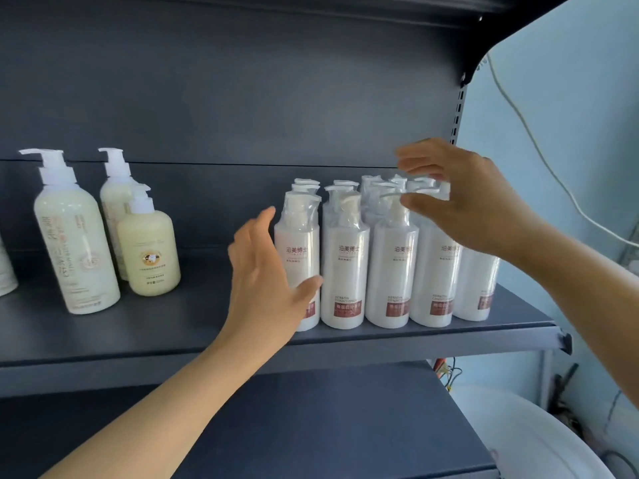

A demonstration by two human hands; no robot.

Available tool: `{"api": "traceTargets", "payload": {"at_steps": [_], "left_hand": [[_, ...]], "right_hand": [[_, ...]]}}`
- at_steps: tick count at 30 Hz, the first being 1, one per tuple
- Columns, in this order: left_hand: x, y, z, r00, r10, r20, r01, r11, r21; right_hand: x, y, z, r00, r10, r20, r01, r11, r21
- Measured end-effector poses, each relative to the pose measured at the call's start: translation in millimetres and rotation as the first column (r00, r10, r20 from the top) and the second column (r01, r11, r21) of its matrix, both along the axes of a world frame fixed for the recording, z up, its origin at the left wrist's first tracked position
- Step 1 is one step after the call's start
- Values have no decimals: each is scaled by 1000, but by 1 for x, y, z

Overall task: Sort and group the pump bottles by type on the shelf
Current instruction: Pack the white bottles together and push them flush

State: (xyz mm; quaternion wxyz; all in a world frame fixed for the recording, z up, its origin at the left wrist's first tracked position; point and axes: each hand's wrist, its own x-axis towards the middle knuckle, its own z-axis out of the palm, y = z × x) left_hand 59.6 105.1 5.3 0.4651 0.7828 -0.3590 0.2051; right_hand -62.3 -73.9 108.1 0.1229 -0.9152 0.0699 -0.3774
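Observation:
Several white pump bottles (pixel 344 267) with red-brown labels, wrapped in clear film, stand packed in rows at the right end of the dark shelf (pixel 173 326). My left hand (pixel 266 285) is open, its palm against the left side of the leftmost white bottle (pixel 300 250). My right hand (pixel 463 198) hovers open over the pump heads at the right of the group, fingers spread, thumb in front of them. Further left stand a tall cream pump bottle (pixel 74 243), a second tall one (pixel 116 202) behind it, and a short cream bottle (pixel 149 250).
Part of another pale bottle (pixel 6 271) shows at the far left edge. A bare stretch of shelf separates the cream bottles from the white group. A lower shelf (pixel 311 426) lies below. A white cable (pixel 539 150) hangs on the wall at right.

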Motion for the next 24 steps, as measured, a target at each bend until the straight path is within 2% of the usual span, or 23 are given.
{"api": "traceTargets", "payload": {"at_steps": [3, 5, 9, 12, 14, 19, 24], "left_hand": [[-17, -6, 0, 943, 67, 326, -63, 998, -24], [-27, -17, -5, 893, 27, 449, -51, 998, 42], [-38, -46, -20, 793, -103, 600, -74, 962, 262], [-36, -67, -25, 738, -139, 660, -134, 928, 347], [-35, -78, -28, 716, -150, 682, -178, 905, 386], [-27, -89, -41, 702, -145, 697, -214, 891, 401], [-21, -91, -49, 709, -126, 694, -218, 897, 385]], "right_hand": [[-26, -1, -17, 991, -89, 98, 85, 996, 37], [-40, -5, -32, 982, -161, 95, 156, 986, 60], [-52, -24, -71, 947, -297, -123, 313, 939, 140], [-52, -35, -102, 904, -324, -277, 387, 898, 211], [-49, -38, -119, 890, -331, -315, 414, 876, 249], [-33, -33, -142, 896, -356, -265, 431, 842, 325], [-23, -30, -146, 864, -453, -222, 500, 826, 260]]}}
